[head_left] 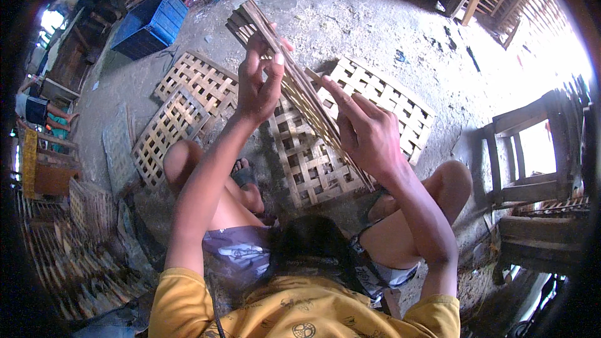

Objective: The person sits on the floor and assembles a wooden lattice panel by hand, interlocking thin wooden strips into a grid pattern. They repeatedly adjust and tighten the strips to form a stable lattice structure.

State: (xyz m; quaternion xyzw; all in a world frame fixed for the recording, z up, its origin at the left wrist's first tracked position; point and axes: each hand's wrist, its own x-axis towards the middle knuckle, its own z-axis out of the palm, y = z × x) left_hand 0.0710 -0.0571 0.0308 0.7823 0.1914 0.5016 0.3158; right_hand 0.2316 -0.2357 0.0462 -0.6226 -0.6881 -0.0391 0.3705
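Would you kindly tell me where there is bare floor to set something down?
The widest free floor lies beyond the woven panels, right of the blue crate, with scattered scraps. Another strip runs between the rightmost panel and wooden frame. It is crowded under the slat bundle and right hand, where panels lie close.

The slats (305,95) are tan, the crate (164,27) blue.

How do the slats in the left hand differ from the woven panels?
Arrangement: the slats lie lengthwise together in a narrow bundle, while the panels are crisscrossed into an open lattice with gaps.
Shape: the slats make a long, thin form; the panels are broad and flat.
Position: the slats are held up at a slant in the left hand; the panels rest on the floor.
Shared: both look tan and wood-like.
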